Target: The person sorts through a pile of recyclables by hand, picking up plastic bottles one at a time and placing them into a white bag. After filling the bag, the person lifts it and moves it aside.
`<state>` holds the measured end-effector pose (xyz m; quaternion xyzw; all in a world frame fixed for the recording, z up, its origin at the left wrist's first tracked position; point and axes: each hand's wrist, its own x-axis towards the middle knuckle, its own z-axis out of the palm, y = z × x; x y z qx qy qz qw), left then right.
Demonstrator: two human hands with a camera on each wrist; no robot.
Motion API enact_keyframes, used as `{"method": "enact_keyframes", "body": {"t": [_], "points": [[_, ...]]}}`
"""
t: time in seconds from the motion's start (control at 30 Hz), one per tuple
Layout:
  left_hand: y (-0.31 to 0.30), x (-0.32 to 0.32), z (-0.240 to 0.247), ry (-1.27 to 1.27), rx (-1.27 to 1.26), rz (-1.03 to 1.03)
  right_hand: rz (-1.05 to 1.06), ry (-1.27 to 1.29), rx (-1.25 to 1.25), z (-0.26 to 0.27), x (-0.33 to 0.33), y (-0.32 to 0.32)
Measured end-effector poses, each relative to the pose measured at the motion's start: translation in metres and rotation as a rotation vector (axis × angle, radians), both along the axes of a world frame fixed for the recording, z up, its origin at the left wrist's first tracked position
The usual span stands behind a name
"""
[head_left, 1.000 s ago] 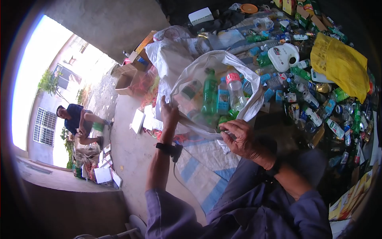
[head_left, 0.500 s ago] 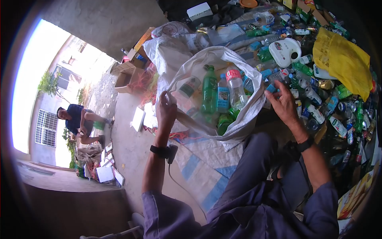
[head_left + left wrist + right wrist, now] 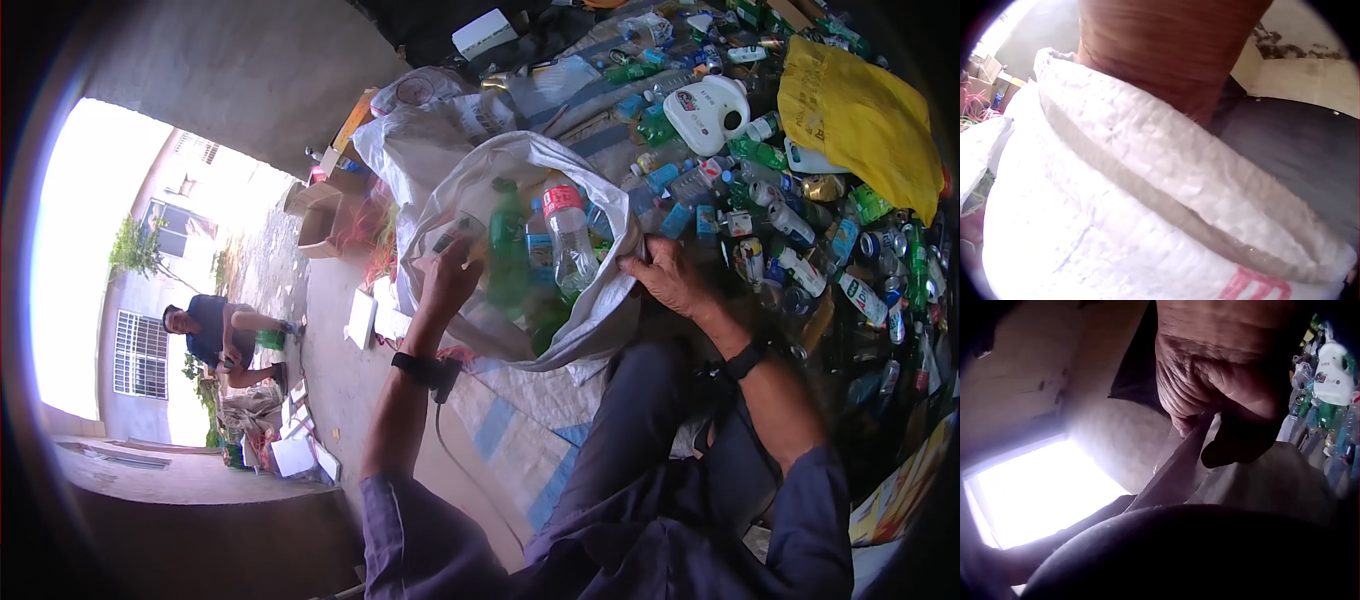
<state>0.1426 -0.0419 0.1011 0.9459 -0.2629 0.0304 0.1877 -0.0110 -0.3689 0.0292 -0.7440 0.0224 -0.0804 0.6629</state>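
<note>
White sack (image 3: 592, 335) was the landmark: mouth open, bottles inside. Right hand (image 3: 675, 281) gripped its right rim, fabric between thumb and fingers. Left hand (image 3: 447, 290) was over the sack's left side, fingers bent; couldn't tell if they held anything. Green bottle (image 3: 507, 250), inside the sack, was just right of the left fingers, long axis roughly up-down in head view; left hand nearer. 1 red-labelled clear bottle (image 3: 572, 245) was inside, nearer the sack's right rim. White jug (image 3: 697, 117): outside, beyond that rim.
</note>
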Motion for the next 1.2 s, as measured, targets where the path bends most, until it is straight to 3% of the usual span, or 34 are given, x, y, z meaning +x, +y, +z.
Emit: {"method": "enact_keyframes", "body": {"t": [0.07, 0.13, 0.23, 0.3, 0.4, 0.53, 0.6, 0.7, 0.9, 1.2], "points": [[0.002, 0.005, -0.012, 0.155, -0.13, 0.025, -0.03, -0.063, -0.042, -0.004, 0.0, 0.0], [0.01, 0.022, -0.033, 0.107, -0.137, -0.039, -0.04, -0.079, -0.028, 0.003, -0.003, 0.001], [0.008, 0.031, -0.038, 0.18, 0.025, 0.0, -0.06, -0.1, -0.037, 0.011, -0.007, 0.0], [0.002, 0.026, -0.031, 0.181, -0.05, -0.01, -0.082, -0.084, 0.098, 0.017, -0.009, 0.003], [-0.01, 0.012, -0.015, 0.062, 0.044, -0.086, -0.107, -0.101, -0.032, 0.013, -0.009, -0.001], [0.021, 0.046, -0.068, 0.231, -0.01, -0.117, -0.1, -0.061, 0.132, 0.013, -0.009, 0.003], [0.025, 0.043, -0.077, 0.121, 0.19, -0.015, -0.105, -0.117, 0.133, 0.003, -0.006, 0.002], [0.007, 0.016, -0.051, 0.332, 0.0, 0.017, -0.106, -0.086, 0.065, 0.007, -0.009, 0.001], [0.018, 0.038, -0.068, 0.2, 0.048, -0.245, -0.101, -0.053, 0.117, 0.007, -0.009, 0.001], [0.02, 0.036, -0.068, 0.213, 0.049, -0.212, -0.089, 0.056, 0.204, 0.019, -0.013, 0.003]]}}
